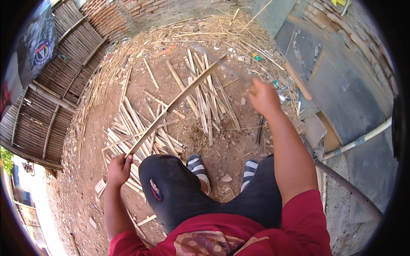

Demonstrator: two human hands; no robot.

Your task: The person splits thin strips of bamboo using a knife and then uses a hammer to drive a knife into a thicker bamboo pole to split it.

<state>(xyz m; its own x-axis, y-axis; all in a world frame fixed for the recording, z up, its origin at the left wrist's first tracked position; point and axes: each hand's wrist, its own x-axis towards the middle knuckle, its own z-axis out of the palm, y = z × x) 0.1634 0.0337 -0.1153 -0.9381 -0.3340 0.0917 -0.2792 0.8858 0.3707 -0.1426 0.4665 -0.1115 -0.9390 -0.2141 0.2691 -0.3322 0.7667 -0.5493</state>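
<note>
My left hand [119, 170] is closed round the near end of a long bamboo strip [171, 106], which slants up to the right in front of my knees. My right hand [265, 98] is raised, its fingers wrapped round the handle of a long-bladed knife, like a machete. Motion smears its blade [235, 70], which points up and left past the strip's far end; whether the two touch I cannot tell. Below the strip, a pile of split bamboo pieces [128, 128] lies by my left knee. Another loose heap of bamboo strips [209, 104] lies ahead of my feet.
Dry straw and shavings [205, 30] cover the far ground. A woven bamboo wall [64, 55] stands at left, a brick wall [106, 17] behind. Dark boards [341, 94] lean at right, near a pale pole [363, 138]. My striped sandals [197, 170] rest on dirt.
</note>
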